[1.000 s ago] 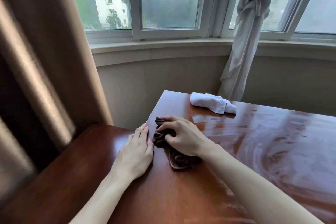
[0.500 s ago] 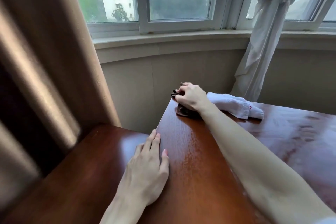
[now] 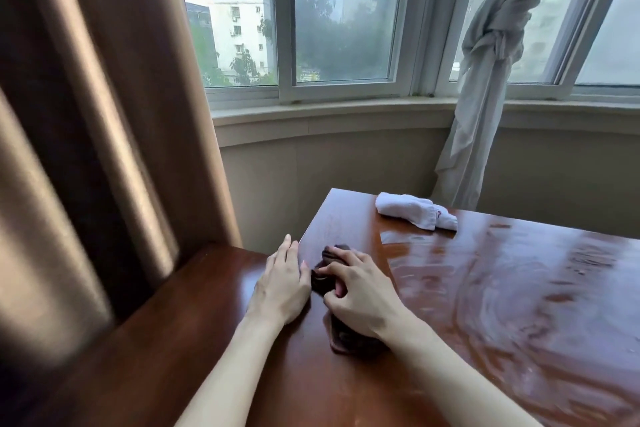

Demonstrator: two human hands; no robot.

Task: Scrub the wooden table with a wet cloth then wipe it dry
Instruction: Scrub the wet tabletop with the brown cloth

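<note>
While the left hand [image 3: 282,284] lies flat, the right hand's [image 3: 360,302] grip clamps the dark cloth [image 3: 346,336], stretched near-to-far.

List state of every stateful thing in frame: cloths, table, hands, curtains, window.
dark cloth: bunched, pressed to the table under the right hand
white cloth: loosely rolled, lying untouched near the far edge
wooden table: wet, streaked
right hand: gripping the dark cloth
left hand: flat, empty
white curtain: knotted
brown curtain: hanging loose
window: looks shut
</note>
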